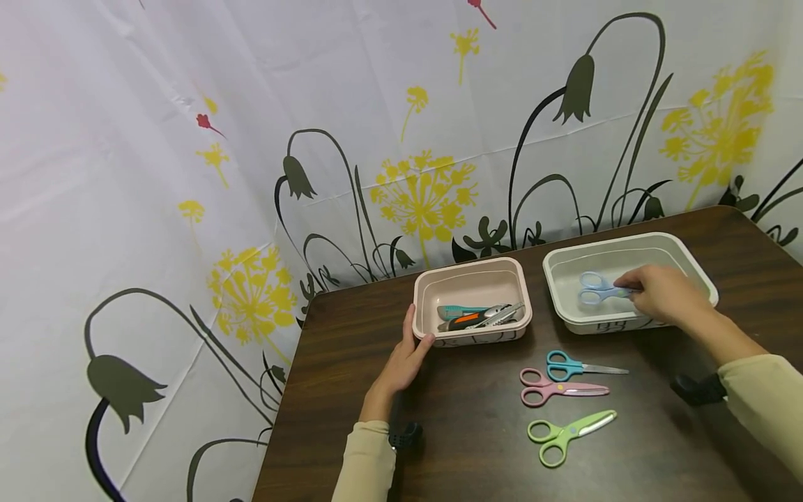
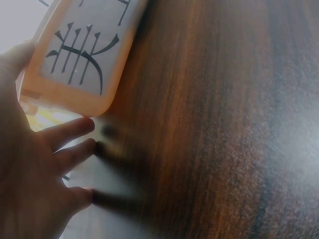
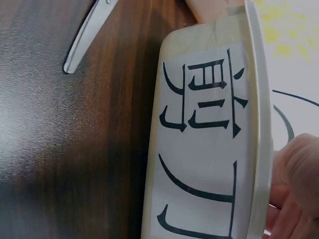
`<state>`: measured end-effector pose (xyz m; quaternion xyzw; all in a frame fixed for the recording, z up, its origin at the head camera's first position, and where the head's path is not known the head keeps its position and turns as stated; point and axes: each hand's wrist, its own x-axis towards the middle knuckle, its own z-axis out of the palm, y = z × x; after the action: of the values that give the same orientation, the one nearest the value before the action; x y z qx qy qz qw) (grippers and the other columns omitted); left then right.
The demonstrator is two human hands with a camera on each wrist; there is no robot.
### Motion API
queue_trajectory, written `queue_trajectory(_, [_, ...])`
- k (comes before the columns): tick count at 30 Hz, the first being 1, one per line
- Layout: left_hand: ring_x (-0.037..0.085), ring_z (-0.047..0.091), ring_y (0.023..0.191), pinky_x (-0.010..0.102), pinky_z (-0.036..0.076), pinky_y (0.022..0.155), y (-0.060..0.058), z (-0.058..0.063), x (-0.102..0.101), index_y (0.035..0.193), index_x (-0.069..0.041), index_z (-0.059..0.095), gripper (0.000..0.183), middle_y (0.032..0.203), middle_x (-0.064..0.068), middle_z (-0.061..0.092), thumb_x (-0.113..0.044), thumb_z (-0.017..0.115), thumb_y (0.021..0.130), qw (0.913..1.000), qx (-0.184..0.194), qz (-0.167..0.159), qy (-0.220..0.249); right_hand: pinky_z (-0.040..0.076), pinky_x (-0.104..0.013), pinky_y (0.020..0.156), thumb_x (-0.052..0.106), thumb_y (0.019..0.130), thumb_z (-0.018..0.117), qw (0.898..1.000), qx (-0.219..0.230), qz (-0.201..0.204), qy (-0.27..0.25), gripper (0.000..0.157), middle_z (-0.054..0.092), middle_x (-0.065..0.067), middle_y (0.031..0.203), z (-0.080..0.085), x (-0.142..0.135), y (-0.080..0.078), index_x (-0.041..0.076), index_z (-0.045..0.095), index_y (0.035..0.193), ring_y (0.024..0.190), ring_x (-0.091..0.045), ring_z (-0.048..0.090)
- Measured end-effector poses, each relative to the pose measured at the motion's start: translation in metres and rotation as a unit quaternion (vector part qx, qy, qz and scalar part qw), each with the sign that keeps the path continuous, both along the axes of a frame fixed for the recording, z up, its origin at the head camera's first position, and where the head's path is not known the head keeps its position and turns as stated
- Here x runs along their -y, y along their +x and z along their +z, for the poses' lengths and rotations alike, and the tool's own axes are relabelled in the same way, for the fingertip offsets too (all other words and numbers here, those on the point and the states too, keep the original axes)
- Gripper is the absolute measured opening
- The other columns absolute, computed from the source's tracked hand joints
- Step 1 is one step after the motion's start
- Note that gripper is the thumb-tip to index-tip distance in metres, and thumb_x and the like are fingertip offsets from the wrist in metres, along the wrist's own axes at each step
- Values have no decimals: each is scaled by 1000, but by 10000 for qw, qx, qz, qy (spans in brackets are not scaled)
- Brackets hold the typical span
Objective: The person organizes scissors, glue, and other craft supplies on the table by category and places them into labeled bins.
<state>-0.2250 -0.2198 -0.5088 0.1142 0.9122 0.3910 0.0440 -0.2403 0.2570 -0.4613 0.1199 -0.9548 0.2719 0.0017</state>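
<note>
My right hand [image 1: 665, 293] reaches into the pale grey-green bin [image 1: 627, 243] and pinches light-blue scissors [image 1: 598, 289] near the blades, their handle loops pointing left. In the right wrist view, this hand [image 3: 299, 184] shows behind the bin's rim, with the scissors hidden. My left hand [image 1: 401, 362] rests against the near left corner of the pink bin [image 1: 467, 275], thumb at the front rim and fingers along the side. Its fingers [image 2: 75, 132] look fairly straight in the left wrist view. Several utility knives [image 1: 479, 317] lie inside the pink bin.
On the brown table [image 1: 477, 425], in front of the bins, lie teal scissors [image 1: 567, 366], pink scissors [image 1: 558, 388] and green scissors [image 1: 567, 434]. Both bins carry printed labels on their fronts. A flowered curtain [image 1: 351, 90] hangs right behind the table.
</note>
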Motion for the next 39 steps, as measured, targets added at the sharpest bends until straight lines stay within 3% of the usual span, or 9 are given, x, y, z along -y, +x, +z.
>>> queue_trajectory(8, [39,45,129,56,32,106,1,-2,0,158,-29,-1,76,152,22,35,-47,47,102,10000,46,-12,13,39,-37,62,-5,68,54,9969,753,-221,-19,44,68,-24,107,-4,-1,-8,-4,72,108,80,-29,55])
queue_trajectory(17, [40,45,129,57,32,105,0,-3,1,158,-30,-1,76,153,22,34,-47,47,102,10000,11,-32,36,40,-43,63,2,75,55,9917,1252,-300,-67,36,65,-26,107,-6,-6,-14,-4,71,107,81,-32,54])
queue_trajectory(29, [40,44,130,57,32,105,0,-3,1,157,-34,-2,75,155,20,31,-46,47,102,10000,-8,-31,81,43,-49,70,14,88,59,9943,1046,-206,42,29,66,-26,104,-7,-8,-17,-5,71,106,84,-33,56])
queue_trajectory(33, [40,45,130,57,32,105,0,-3,1,158,-30,-2,77,154,20,32,-46,48,102,10000,12,-5,96,43,-51,71,15,91,57,9953,942,-186,79,29,65,-28,107,-4,-6,-16,-5,70,107,85,-32,57])
queue_trajectory(39, [39,46,129,56,33,105,0,-2,0,158,-30,-2,76,153,21,34,-46,47,102,10000,-20,-28,73,44,-56,76,16,94,57,9982,580,-133,103,30,65,-27,111,5,-2,-9,-4,70,111,96,-41,61])
